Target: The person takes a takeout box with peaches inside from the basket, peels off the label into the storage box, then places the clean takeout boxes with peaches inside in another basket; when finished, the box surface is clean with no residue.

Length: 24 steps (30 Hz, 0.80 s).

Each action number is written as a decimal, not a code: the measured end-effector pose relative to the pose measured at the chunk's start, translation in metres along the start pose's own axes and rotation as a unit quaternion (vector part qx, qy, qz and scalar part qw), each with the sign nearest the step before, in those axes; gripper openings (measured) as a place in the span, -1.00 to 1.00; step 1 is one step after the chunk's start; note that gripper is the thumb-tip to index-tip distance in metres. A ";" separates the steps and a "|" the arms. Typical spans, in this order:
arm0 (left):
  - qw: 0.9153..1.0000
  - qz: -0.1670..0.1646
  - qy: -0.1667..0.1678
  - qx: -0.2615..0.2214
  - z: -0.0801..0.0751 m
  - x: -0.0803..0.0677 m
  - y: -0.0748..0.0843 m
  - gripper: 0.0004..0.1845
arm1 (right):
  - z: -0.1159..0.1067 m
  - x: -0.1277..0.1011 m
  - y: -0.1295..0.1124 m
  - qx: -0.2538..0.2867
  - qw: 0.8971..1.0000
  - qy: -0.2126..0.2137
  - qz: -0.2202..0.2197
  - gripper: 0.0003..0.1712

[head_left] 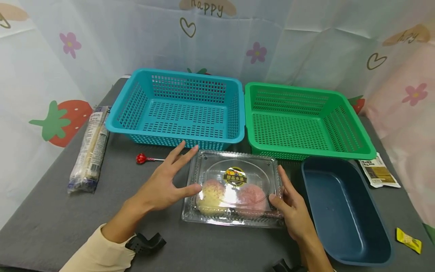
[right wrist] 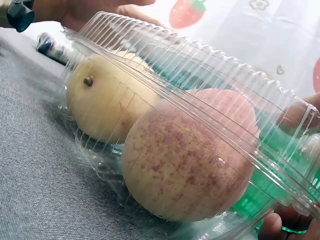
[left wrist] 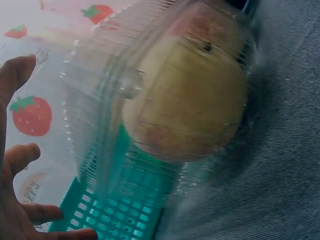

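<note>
A clear plastic fruit box [head_left: 234,158] lies on the grey table, its ridged lid over the base and a black-and-gold label [head_left: 235,176] on top. Two peaches are inside: a yellowish one [left wrist: 187,100] on the left and a pinker, speckled one [right wrist: 187,165] on the right. My right hand [head_left: 295,211] grips the box's right side, thumb on the lid and fingers around the edge. At the left side, my left hand [head_left: 163,185] has its fingers spread, with the thumb tip overlapping the lid's edge in the head view.
Behind the box stand a blue basket [head_left: 175,138] and a green basket [head_left: 312,151]. A dark blue tub [head_left: 340,215] is at the right, near a yellow wrapped candy [head_left: 408,240] and a white-brown packet [head_left: 380,172]. A red lollipop [head_left: 141,158] and a long plastic-wrapped package [head_left: 90,151] lie left.
</note>
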<state>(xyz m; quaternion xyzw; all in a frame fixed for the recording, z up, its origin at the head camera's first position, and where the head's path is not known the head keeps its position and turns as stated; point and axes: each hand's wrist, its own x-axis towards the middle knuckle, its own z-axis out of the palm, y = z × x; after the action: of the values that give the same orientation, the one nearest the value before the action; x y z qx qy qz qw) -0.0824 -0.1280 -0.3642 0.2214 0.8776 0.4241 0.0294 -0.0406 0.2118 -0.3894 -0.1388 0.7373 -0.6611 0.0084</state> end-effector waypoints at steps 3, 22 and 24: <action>1.000 -0.009 -0.006 0.000 0.004 0.001 -0.002 -0.09 | 0.000 0.000 0.001 0.006 1.000 -0.001 -0.002 -0.16; 0.996 -0.051 -0.065 0.014 0.015 0.007 -0.004 0.02 | 0.002 -0.001 0.000 -0.046 0.998 0.028 0.013 -0.17; 0.996 -0.057 -0.066 0.005 0.016 0.009 -0.003 0.03 | 0.001 -0.001 -0.002 -0.076 0.996 0.039 0.023 -0.18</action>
<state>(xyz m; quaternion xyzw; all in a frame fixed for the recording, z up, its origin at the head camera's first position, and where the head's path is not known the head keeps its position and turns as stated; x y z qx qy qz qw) -0.0872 -0.1142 -0.3754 0.1985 0.8873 0.4015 0.1102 -0.0387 0.2104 -0.3874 -0.0962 0.7884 -0.6074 -0.0153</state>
